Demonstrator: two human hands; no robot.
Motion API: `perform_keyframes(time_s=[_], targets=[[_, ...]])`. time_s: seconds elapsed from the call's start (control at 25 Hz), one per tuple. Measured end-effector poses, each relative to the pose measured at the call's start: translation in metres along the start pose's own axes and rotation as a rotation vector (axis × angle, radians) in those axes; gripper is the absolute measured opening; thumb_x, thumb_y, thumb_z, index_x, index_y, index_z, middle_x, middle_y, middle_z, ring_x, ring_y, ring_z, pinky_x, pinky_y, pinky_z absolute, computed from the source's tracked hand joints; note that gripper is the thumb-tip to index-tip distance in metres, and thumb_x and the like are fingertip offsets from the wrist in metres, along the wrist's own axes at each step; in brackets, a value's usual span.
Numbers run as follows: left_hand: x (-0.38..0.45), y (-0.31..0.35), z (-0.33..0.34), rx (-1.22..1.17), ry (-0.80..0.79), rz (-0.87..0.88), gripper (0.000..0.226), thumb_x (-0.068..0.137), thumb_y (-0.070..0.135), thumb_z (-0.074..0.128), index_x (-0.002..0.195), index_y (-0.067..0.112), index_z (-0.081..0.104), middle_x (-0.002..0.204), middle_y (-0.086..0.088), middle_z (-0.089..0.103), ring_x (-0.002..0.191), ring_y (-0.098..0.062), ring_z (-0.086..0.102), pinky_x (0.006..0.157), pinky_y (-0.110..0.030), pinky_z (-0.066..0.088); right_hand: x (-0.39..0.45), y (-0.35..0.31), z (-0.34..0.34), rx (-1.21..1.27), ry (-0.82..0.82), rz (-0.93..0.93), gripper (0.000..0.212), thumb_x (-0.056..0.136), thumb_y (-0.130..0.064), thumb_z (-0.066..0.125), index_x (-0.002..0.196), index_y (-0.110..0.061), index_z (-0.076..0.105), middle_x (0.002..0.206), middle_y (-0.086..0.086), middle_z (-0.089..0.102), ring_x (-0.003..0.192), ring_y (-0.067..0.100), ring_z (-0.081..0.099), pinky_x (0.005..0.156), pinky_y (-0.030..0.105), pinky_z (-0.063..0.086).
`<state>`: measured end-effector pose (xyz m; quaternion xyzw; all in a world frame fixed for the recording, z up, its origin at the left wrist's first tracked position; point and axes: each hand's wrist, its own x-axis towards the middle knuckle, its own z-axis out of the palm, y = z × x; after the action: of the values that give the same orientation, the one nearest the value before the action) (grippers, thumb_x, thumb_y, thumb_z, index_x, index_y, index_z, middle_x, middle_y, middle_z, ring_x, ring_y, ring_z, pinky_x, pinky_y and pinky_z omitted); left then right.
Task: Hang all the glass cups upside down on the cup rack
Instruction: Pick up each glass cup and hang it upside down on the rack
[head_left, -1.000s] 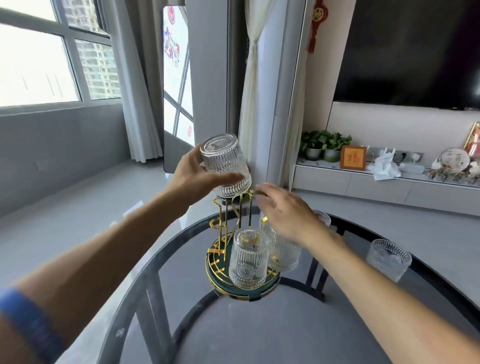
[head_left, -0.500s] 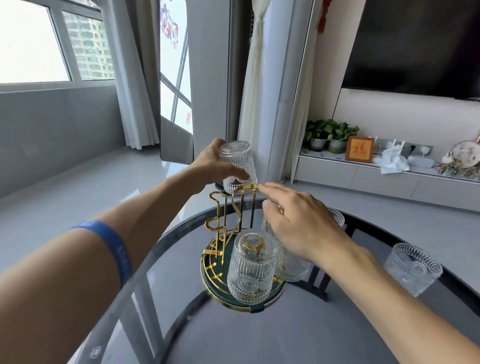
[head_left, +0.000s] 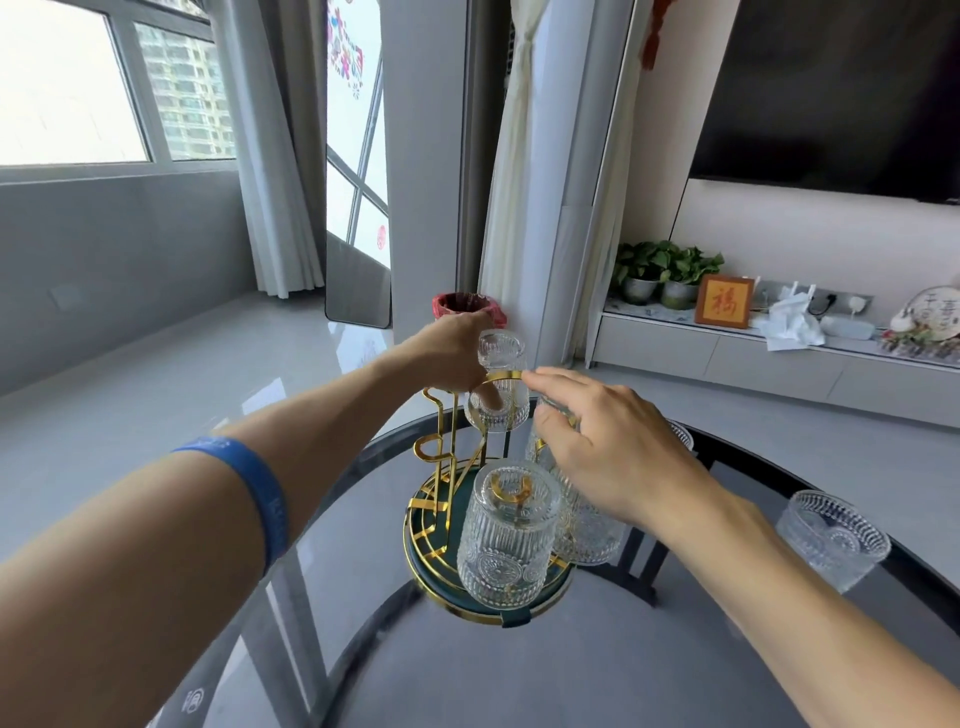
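Observation:
A gold wire cup rack (head_left: 435, 448) on a green round tray (head_left: 422, 566) stands on the glass table (head_left: 571, 670). My left hand (head_left: 447, 358) grips a ribbed glass cup (head_left: 500, 384) upside down at the rack's far side, level with the gold top loop. My right hand (head_left: 613, 452) rests on the rack's top, its index fingertip on the loop. One cup (head_left: 506, 540) hangs inverted at the front, and another (head_left: 589, 532) hangs half hidden under my right hand. One upright cup (head_left: 831, 535) stands at the right; another cup's rim (head_left: 681, 435) shows behind my wrist.
Bare gold pegs stick out on the rack's left side. The round table's dark rim (head_left: 779, 462) curves behind the rack. On the floor beyond are a red-lined bin (head_left: 460, 305) and a leaning mirror (head_left: 358, 280). A low cabinet (head_left: 753, 358) runs along the right wall.
My left hand has brought the upside-down cup down and away from me, from above the rack to the level of its top loop. My right hand has stayed at the rack's top.

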<state>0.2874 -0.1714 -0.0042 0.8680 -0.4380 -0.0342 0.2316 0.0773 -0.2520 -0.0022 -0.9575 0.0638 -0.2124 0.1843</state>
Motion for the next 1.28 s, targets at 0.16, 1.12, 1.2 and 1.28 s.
perform_keyframes(time_s=[0.16, 1.12, 1.2, 1.28], targets=[[0.002, 0.006, 0.006, 0.228, -0.124, -0.014, 0.091, 0.057, 0.043, 0.09, 0.132, 0.005, 0.053, 0.121, -0.015, 0.065, 0.108, -0.032, 0.062, 0.092, -0.045, 0.052, 0.001, 0.001, -0.001, 0.001, 0.011, -0.001, 0.043, 0.094, -0.03, 0.038, 0.135, -0.028, 0.05, 0.146, -0.011, 0.046, 0.13, 0.012, 0.043, 0.104, 0.03, 0.033], [-0.146, 0.207, 0.09, -0.05, 0.296, 0.424, 0.072, 0.084, 0.028, 0.065, 0.149, 0.017, 0.035, 0.148, -0.004, 0.046, 0.132, -0.023, 0.043, 0.108, -0.033, 0.035, -0.223, 0.125, -0.016, 0.264, 0.072, 0.462, 0.056, 0.092, -0.026, 0.05, 0.144, -0.036, 0.032, 0.155, -0.016, 0.024, 0.139, -0.002, 0.022, 0.105, 0.018, 0.021], [-0.134, 0.233, 0.126, 0.033, 0.227, 0.475, 0.078, 0.081, 0.032, 0.063, 0.15, 0.017, 0.03, 0.149, -0.003, 0.042, 0.131, -0.025, 0.042, 0.107, -0.038, 0.038, -0.246, 0.145, -0.022, 0.446, 0.124, 0.615, 0.054, 0.09, -0.018, 0.051, 0.139, -0.038, 0.038, 0.15, -0.009, 0.038, 0.134, 0.007, 0.036, 0.104, 0.027, 0.031], [-0.114, 0.253, 0.16, 0.043, 0.155, 0.404, 0.083, 0.079, 0.032, 0.064, 0.151, 0.018, 0.025, 0.148, -0.003, 0.04, 0.129, -0.029, 0.042, 0.103, -0.043, 0.04, -0.255, 0.164, -0.03, 0.634, 0.136, 0.754, 0.054, 0.09, -0.015, 0.052, 0.138, -0.037, 0.04, 0.147, -0.009, 0.041, 0.132, 0.01, 0.039, 0.097, 0.03, 0.033]])
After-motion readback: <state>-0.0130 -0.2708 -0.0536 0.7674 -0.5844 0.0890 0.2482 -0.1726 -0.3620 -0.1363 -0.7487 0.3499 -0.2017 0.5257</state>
